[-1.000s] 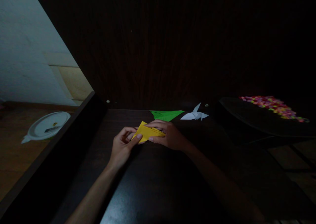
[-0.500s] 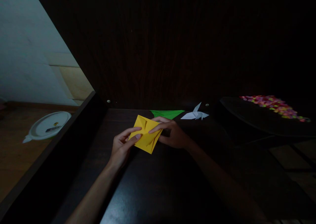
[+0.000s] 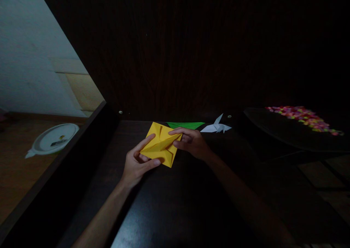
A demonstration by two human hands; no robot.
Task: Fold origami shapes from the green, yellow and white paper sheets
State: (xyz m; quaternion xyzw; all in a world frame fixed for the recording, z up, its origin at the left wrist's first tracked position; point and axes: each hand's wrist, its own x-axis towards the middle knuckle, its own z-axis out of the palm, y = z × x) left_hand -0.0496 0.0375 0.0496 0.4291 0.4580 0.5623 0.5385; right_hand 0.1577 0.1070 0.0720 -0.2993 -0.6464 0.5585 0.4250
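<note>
Holding the yellow paper (image 3: 160,146) above the tabletop (image 3: 175,204), my left hand (image 3: 136,162) and right hand (image 3: 193,144) pinch its left and right edges between their fingers.

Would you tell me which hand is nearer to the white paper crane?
Right. The right hand is just left of and nearer the camera than the crane; the left hand is farther off, across the yellow paper.
</note>
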